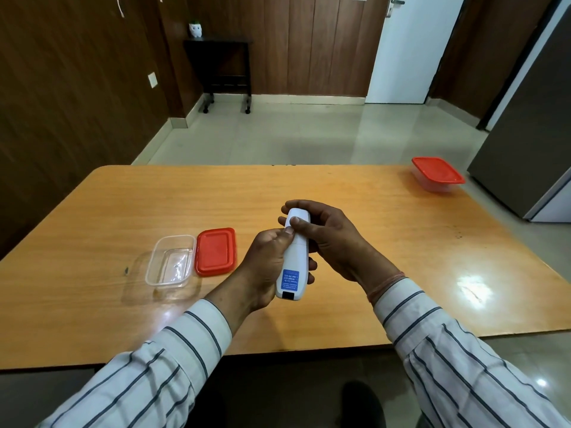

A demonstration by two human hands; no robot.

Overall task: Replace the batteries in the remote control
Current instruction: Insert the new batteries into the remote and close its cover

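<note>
I hold a white remote control [293, 261] above the middle of the wooden table [123, 205], its back side up, with a blue label near the end closest to me. My left hand [266, 267] wraps around its lower half, thumb pressed on the back. My right hand [330, 239] grips the far end, thumb lying on the battery cover area. The cover looks shut; no batteries are visible.
An open clear plastic box [171, 261] sits left of my hands with its red lid [216, 251] lying beside it. A closed box with a red lid [437, 173] stands at the far right corner. A grey fridge [531, 118] is on the right.
</note>
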